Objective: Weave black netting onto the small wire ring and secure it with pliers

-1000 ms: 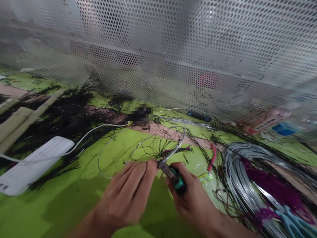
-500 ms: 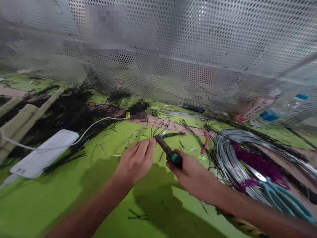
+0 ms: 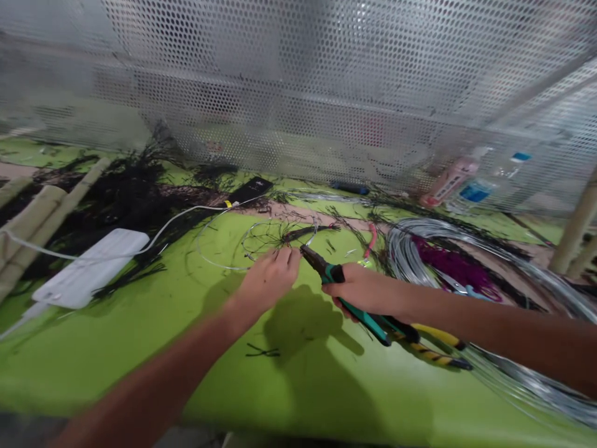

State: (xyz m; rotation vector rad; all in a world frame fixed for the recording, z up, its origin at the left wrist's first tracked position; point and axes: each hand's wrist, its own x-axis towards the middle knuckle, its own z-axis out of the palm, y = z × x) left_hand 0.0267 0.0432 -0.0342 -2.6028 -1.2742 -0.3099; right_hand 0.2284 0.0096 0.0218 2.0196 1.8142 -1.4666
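My right hand is closed around pliers with green and black handles. The jaws point up and left, close beside the fingertips of my left hand. That hand is pinched at the edge of a thin silver wire loop with black mesh on it. My fingers hide the exact spot they grip. Whether the jaws touch the wire, I cannot tell. A coil of silver wire lies to the right, with purple netting and scissors on it.
On the left are a white power bank with a cable, bamboo poles and black netting. A phone and bottles stand or lie near the perforated metal panel. A yellow-and-black-handled tool lies under my right forearm.
The view has shifted, bringing the table's front edge into sight. My right hand has turned the pliers so their green handles show. My left hand stays pinched at the loop.
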